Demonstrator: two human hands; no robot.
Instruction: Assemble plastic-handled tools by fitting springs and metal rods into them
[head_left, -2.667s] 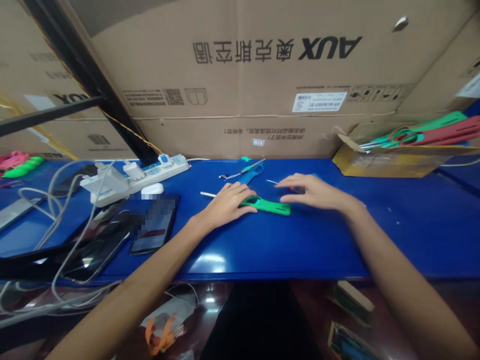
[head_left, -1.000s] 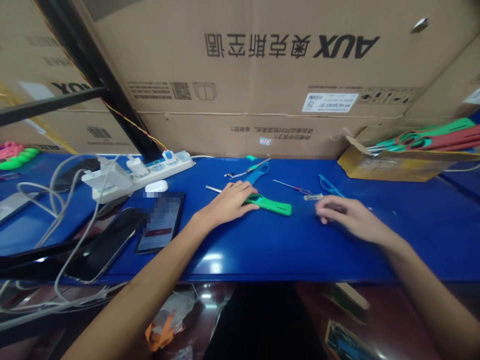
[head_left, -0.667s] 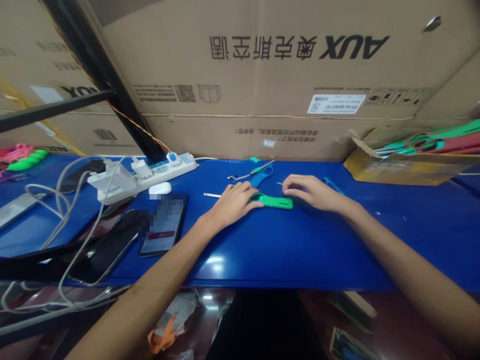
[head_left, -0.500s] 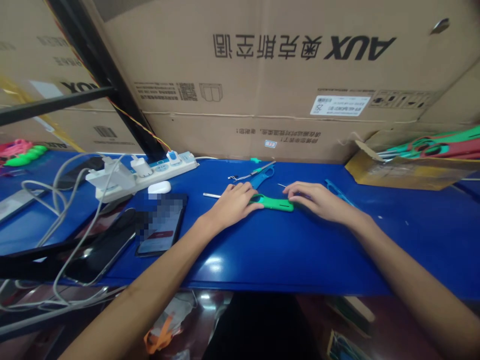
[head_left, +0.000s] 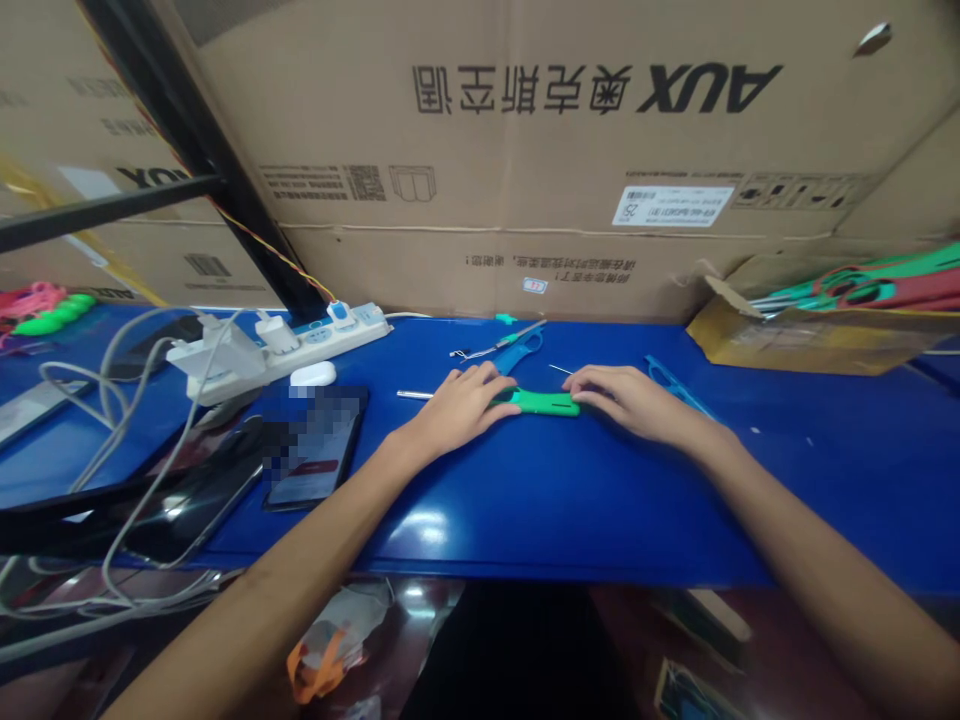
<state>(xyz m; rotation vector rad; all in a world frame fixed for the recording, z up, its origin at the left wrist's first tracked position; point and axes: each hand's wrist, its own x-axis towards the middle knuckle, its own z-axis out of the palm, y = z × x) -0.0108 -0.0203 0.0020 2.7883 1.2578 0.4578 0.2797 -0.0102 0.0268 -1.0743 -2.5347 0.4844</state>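
My left hand (head_left: 465,405) is closed around the trigger part of a green-handled long-nosed lighter (head_left: 551,403), pressing it to the blue table. Its metal tube (head_left: 414,395) sticks out to the left beyond my fingers. At the other end of the handle, my right hand (head_left: 615,395) is closed, its thumb and fingertips pinched together. A thin wire-like piece (head_left: 559,369) juts out from these fingertips; its other end is hidden. Behind the hands lie a blue handle half (head_left: 520,352) and a metal tube with loose wires (head_left: 501,345). Another blue handle piece (head_left: 679,388) lies right of my right hand.
An open carton (head_left: 795,345) of green and red lighters stands at the back right. To the left are a white power strip (head_left: 300,350), a white earbud case (head_left: 313,376), phones (head_left: 319,450) and tangled cables. A tall cardboard box (head_left: 525,210) borders the table's back.
Both hands keep their places at the green lighter, with barely any movement. Slightly more of the thin piece shows at my right fingertips. The whole view has shifted a little.
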